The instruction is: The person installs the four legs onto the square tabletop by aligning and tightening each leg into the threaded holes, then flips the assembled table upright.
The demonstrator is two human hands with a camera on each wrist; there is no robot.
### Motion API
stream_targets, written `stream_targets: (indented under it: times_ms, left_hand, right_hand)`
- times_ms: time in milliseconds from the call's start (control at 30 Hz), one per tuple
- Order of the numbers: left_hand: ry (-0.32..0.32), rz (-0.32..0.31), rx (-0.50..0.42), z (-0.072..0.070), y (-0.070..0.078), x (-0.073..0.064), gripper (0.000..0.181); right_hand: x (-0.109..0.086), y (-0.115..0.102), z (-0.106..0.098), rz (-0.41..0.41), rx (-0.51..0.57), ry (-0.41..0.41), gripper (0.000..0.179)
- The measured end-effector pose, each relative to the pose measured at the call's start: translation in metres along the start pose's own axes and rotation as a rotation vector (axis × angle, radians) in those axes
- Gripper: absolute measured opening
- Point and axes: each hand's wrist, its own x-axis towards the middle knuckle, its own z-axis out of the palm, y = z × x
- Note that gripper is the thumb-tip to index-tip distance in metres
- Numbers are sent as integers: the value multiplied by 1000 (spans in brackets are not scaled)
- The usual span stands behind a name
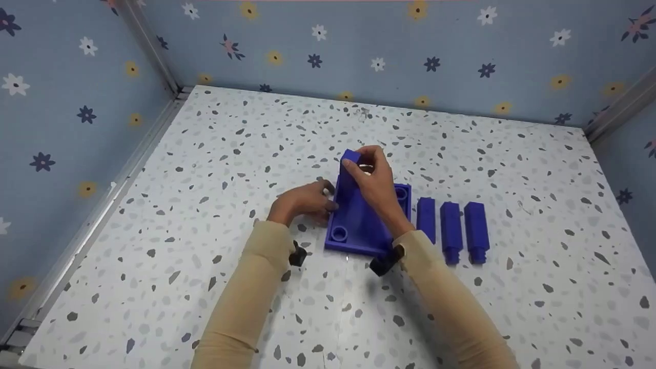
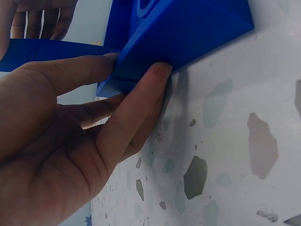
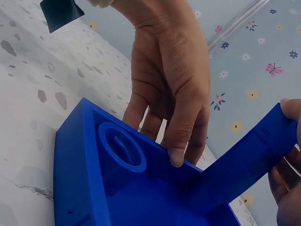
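Touching the left hand (image 1: 306,199), the tray (image 1: 361,230) lies under the right hand's (image 1: 379,183) post (image 1: 347,179).

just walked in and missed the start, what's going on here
A person's right hand holds a blue post standing at the far left corner of an open blue tray, while their left hand grips the tray's left side. Three more posts lie on the speckled table, to the tray's right.

Booth-like workspace: flowered panels (image 1: 348,38) around speckled tabletop (image 1: 246,141).
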Motion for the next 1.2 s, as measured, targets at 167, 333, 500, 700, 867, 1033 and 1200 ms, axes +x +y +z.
stream_targets:
  times_ms: [167,333,500,700,867,1033,1200]
  left_hand:
    - [-13,76,-14,11,-57,75,53]
    - [-11,62,-17,12,-61,82,52]
    - [-10,69,34,12,-59,80,52]
    - [0,49,23,13,-59,80,51]
    - [-6,40,-12,14,-59,81,51]
    - [-2,36,-9,13,-59,81,51]
    - [0,39,2,12,-60,80,52]
  right_hand:
    - [19,53,7,-61,-55,108,31]
    - [20,63,7,-77,-77,95,37]
    - [19,61,7,-52,-83,96,39]
    - [21,58,5,-16,-35,96,31]
    - [25,55,-1,2,78,60,25]
    - [30,52,-4,79,197,-3,27]
    - [35,51,-6,105,249,-93,32]
